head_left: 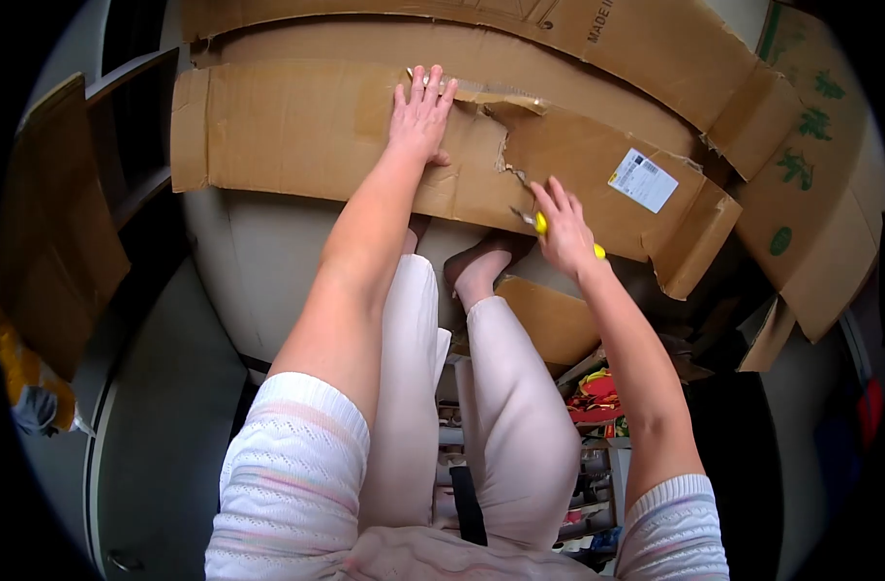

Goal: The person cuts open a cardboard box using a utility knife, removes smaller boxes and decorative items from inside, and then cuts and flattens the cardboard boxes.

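Note:
A long flattened cardboard box (297,136) lies crosswise in front of me, with a ragged tear near its middle and a white shipping label (643,181) on its right part. My left hand (421,124) rests flat on the cardboard, fingers stretched towards its far edge, left of the tear. In my right hand (564,232) is a yellow-handled utility knife (541,223), its metal tip pointing left over the near edge of the cardboard, below the tear. The fingers hide most of the handle.
Behind lies another large cardboard piece (646,48); a box with green print (801,194) leans at the right. More cardboard (70,232) stands at the left, above a dark cabinet door (162,426). Below, between and beside my legs, is a rack (597,484) with assorted items.

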The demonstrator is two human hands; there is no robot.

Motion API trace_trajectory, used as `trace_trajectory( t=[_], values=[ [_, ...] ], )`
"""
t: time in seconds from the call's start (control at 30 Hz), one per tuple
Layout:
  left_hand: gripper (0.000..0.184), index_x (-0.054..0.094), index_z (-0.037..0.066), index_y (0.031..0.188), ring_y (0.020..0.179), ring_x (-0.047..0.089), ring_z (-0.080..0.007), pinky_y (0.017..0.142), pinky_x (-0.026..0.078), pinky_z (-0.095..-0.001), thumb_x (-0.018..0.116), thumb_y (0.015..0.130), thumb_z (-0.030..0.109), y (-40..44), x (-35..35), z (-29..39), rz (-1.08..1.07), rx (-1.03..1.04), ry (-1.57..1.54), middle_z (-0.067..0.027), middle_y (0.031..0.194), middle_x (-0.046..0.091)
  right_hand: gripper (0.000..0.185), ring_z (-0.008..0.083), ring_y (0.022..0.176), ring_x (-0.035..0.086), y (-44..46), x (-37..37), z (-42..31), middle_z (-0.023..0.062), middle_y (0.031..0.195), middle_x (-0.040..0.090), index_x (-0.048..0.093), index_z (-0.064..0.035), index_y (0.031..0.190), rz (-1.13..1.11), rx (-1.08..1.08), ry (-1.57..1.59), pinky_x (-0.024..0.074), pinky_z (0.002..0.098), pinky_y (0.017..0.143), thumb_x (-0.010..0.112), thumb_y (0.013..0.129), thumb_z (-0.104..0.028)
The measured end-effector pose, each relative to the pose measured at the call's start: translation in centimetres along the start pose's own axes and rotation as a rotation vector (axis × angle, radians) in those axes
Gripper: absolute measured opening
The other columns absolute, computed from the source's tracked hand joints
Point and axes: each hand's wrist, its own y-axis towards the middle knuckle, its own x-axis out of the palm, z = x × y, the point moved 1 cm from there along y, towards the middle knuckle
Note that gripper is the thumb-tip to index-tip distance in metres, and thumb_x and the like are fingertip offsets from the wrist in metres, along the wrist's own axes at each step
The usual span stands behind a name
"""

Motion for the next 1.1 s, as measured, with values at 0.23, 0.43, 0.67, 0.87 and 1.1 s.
trace_trajectory(
  t=[0.23,0.43,0.67,0.87,1.1],
  values=[
    [0.116,0.013,0.020,0.141,0.134,0.005,-0.0365,0.103,0.020,-0.0544,0.081,0.050,0.042,-0.5,0.1,0.0,0.048,0.007,-0.066,-0.0133,0.147,0.004,0.076,0.0444,0.131,0.007,3.1,3.4,-0.1,0.0105,0.147,0.004,0.019,-0.0239,0.139,-0.297,0.200,-0.172,0.0378,0.0485,0.096,0.049,0.074,-0.001],
    [0.105,0.009,0.025,0.141,0.132,0.000,-0.0427,0.095,0.019,-0.0664,0.072,0.061,0.050,-6.4,0.2,-2.5,-0.056,-0.324,-0.162,-0.0132,0.147,-0.002,0.076,0.0473,0.130,0.008,2.9,4.0,0.2,0.0136,0.146,0.007,0.014,-0.0224,0.140,-0.334,0.167,-0.249,0.0336,0.0481,0.100,0.053,0.077,-0.009],
    [0.083,0.007,0.026,0.142,0.130,-0.004,-0.0476,0.093,0.018,-0.0697,0.052,0.078,0.055,-11.5,5.4,-3.0,-0.023,-0.364,-0.069,-0.0132,0.147,-0.009,0.076,0.0465,0.130,0.007,1.9,4.8,0.4,0.0124,0.146,0.008,0.013,-0.0218,0.140,-0.326,0.156,-0.251,0.0311,0.0475,0.102,0.053,0.077,-0.009],
    [0.083,0.007,0.027,0.142,0.128,-0.004,-0.0521,0.091,0.019,-0.0708,0.052,0.078,0.056,-12.6,7.4,-0.8,-0.149,-0.389,-0.080,-0.0194,0.145,-0.010,0.076,0.0424,0.132,0.003,0.8,5.8,1.9,0.0070,0.147,0.006,0.019,-0.0218,0.140,-0.291,0.169,-0.187,0.0406,0.0479,0.094,0.049,0.073,0.000],
    [0.082,0.008,0.030,0.141,0.128,-0.003,-0.0521,0.089,0.023,-0.0706,0.056,0.078,0.051,-13.1,7.4,-0.3,-0.195,-0.372,-0.100,-0.0187,0.145,-0.012,0.077,0.0387,0.134,0.001,0.6,6.2,2.2,0.0037,0.148,0.005,0.018,-0.0243,0.140,-0.265,0.205,-0.173,0.0406,0.0432,0.096,0.048,0.073,0.001]
  ],
)
